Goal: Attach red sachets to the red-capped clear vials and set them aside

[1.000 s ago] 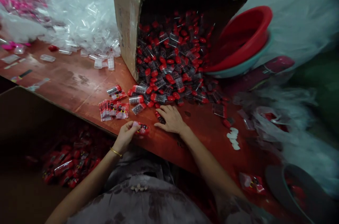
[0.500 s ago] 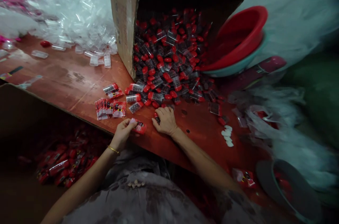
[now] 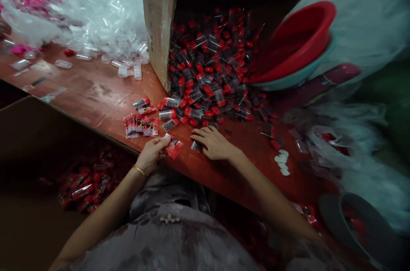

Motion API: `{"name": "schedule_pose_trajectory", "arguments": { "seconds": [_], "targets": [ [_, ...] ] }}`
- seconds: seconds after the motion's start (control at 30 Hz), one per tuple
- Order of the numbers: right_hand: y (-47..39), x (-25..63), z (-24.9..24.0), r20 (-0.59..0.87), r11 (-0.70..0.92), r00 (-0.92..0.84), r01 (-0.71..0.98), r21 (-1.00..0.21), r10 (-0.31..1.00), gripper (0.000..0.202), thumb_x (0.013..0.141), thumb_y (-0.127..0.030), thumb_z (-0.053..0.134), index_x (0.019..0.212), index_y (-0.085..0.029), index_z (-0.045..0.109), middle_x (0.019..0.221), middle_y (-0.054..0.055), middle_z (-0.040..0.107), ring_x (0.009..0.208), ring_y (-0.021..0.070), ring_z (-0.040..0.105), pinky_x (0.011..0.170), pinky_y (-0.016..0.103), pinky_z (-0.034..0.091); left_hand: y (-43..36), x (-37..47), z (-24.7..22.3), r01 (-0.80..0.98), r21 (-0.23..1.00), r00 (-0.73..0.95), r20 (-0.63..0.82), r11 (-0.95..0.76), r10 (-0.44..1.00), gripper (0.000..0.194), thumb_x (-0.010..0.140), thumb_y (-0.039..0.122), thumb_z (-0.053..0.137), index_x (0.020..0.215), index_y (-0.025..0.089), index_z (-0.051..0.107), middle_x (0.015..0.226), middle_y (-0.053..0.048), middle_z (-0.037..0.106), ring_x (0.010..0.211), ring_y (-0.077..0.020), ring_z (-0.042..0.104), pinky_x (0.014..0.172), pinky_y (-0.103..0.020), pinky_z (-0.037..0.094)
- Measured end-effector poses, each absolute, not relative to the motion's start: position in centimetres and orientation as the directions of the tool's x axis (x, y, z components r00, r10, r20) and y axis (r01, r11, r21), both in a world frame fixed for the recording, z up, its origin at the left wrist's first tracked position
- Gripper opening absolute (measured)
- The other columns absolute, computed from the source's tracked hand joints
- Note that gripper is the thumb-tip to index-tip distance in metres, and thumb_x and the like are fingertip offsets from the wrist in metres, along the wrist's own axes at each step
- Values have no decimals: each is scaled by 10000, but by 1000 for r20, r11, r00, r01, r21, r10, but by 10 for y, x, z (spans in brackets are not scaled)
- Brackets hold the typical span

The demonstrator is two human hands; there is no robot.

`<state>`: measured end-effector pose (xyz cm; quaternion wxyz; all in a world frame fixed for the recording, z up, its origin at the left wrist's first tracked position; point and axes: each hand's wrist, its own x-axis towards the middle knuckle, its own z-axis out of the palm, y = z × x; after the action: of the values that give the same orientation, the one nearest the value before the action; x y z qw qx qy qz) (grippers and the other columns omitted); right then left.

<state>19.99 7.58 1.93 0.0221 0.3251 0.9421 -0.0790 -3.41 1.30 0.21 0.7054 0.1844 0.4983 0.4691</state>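
Packet, small and red, sits clamped in my left hand, poking out toward two o'clock. My right hand rests over a see-through container at its nine o'clock; whether it grips that, I can't tell. At eleven o'clock from my left hand, overlapping packets lie on the desk; at my right hand's twelve, red-capped containers spill from a cardboard box.

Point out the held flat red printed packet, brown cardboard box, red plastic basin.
Flat red printed packet (image 3: 174,147), head view: printed face.
Brown cardboard box (image 3: 158,27), head view: side wall.
Round red plastic basin (image 3: 329,14), head view: right rim.
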Motion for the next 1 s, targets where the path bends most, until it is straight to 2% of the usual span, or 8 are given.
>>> {"name": "schedule_pose_trajectory", "arguments": {
  "seconds": [0.17,0.27,0.4,0.47,0.57,0.8,0.9,1.0],
  "targets": [
    [67,206,15,-67,616,-640,760,-207,766,231,795,-295,544,961,-141,588,922,117,636,870,241,532,802,366,368,14,-30,6,-511,685,83,-561,519,824,378,543,439,784,688,125,631,599,-19,654,488,-95,579,511,-212,504],
    [47,202,7,-58,306,-365,849,-430,929,190,801,-332,545,918,-182,556,708,27,610,645,176,551,634,292,406,14,-27,5,-521,684,47,-574,510,818,424,509,483,786,672,125,625,593,-23,653,500,-102,590,533,-225,513],
    [8,183,7,-16,58,-131,540,-840,991,211,815,-396,516,907,-209,483,674,-25,594,496,116,547,518,239,434,14,-21,2,-487,731,-17,-554,477,832,480,473,532,778,670,118,635,580,-18,640,495,-96,578,516,-215,503],
    [-8,172,11,-1,39,-100,393,-919,995,212,813,-396,522,904,-211,474,697,-24,608,468,99,547,486,224,443,14,-18,1,-467,743,-32,-557,480,830,494,462,542,775,668,113,640,579,-17,636,493,-96,574,516,-220,505],
    [-23,159,14,64,71,-30,390,-918,998,199,794,-363,559,904,-209,500,678,-28,598,457,90,533,453,207,432,14,-13,3,-446,756,-64,-562,480,825,497,445,542,777,652,112,640,560,-2,621,467,-87,553,504,-218,496],
    [-25,147,6,219,143,52,609,-780,974,197,777,-339,582,919,-208,543,728,-5,638,549,108,565,532,219,460,14,-7,5,-402,833,-173,-476,379,862,463,460,547,761,578,126,610,520,24,585,461,-81,519,494,-211,449],
    [-27,144,3,191,113,56,636,-763,980,212,764,-354,595,913,-209,553,685,-14,636,541,112,563,547,226,457,15,-6,2,-374,866,-200,-424,331,883,443,499,547,741,578,128,620,529,22,589,475,-85,512,506,-215,432],
    [-30,140,4,48,14,55,505,-863,997,207,772,-378,582,879,-205,542,611,-31,604,478,97,530,476,204,431,16,-5,-1,-317,920,-259,-319,232,912,386,555,507,727,584,132,640,535,27,587,501,-83,498,530,-212,415]
  ]
}}
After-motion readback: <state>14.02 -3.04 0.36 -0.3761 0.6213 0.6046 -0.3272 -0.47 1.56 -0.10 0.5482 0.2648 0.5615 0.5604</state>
